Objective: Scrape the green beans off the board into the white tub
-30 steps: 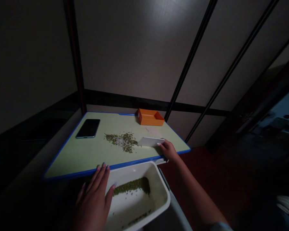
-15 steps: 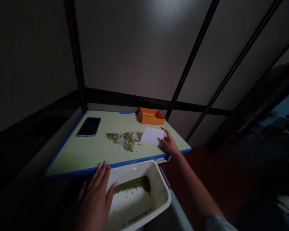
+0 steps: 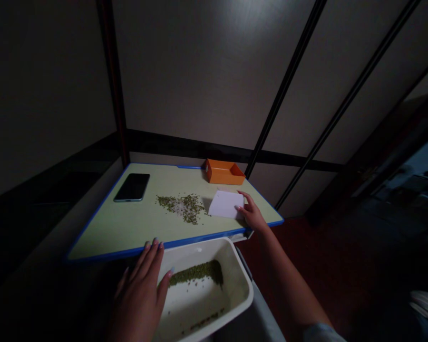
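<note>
A small pile of green beans mixed with white grains (image 3: 182, 207) lies on a pale green table with a blue edge (image 3: 128, 228). My right hand (image 3: 251, 214) pinches a flat white scraper card (image 3: 225, 204), tilted up just right of the pile. Below the table's front edge sits a white rectangular tub (image 3: 228, 297) with more green beans (image 3: 198, 272) inside. My left hand (image 3: 141, 294) rests on the tub's left rim, fingers stretched out and together.
A dark phone (image 3: 132, 187) lies at the table's far left. An orange box (image 3: 223, 172) stands at the far edge, behind the scraper. Grey wall panels with dark strips rise behind the table; the floor at right is dark.
The scraper has tipped from lying low on the table to a raised, tilted pose. My right hand shifted slightly back with it. My left hand and the tub stayed put.
</note>
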Tool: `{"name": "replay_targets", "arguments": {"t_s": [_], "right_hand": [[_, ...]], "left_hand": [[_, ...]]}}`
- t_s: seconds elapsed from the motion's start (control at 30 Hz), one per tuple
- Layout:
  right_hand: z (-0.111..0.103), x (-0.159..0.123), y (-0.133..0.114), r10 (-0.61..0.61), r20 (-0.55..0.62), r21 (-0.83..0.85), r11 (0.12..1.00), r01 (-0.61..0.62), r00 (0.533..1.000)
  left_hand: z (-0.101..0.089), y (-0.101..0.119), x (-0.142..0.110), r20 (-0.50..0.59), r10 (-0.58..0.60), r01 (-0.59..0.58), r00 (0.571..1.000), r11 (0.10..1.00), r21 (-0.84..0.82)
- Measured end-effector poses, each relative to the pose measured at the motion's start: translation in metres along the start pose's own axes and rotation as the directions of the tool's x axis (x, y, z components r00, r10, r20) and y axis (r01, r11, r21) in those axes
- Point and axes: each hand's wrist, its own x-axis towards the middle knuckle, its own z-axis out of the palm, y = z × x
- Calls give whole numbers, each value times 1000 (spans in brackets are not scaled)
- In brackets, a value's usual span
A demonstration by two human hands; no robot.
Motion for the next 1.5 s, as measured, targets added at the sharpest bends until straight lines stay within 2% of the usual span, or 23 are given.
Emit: {"name": "replay_targets", "arguments": {"t_s": [0.2, 0.4, 0.63, 0.97, 1.17, 1.5], "right_hand": [[2, 1, -1, -13, -30, -46, 999, 11, 999], [9, 5, 3, 7, -57, -61, 998, -10, 998], [23, 8, 8, -41, -22, -18, 999, 41, 999], [20, 3, 6, -87, 66, -47, 995, 90, 994], [26, -5, 5, -59, 152, -11, 998, 62, 987], [36, -15, 6, -34, 162, 65, 998, 24, 986]], "left_hand": [[2, 0, -1, -10, -3, 3, 1000, 1000, 2], [8, -2, -2, -74, 14, -13, 997, 1000, 15], [10, -5, -2, -99, 40, -39, 994, 999, 7], [11, -5, -1, -86, 27, -26, 996, 1000, 11], [10, -3, -1, -82, 17, -16, 996, 1000, 21], [7, -2, 0, -69, 45, -44, 997, 999, 17]]}}
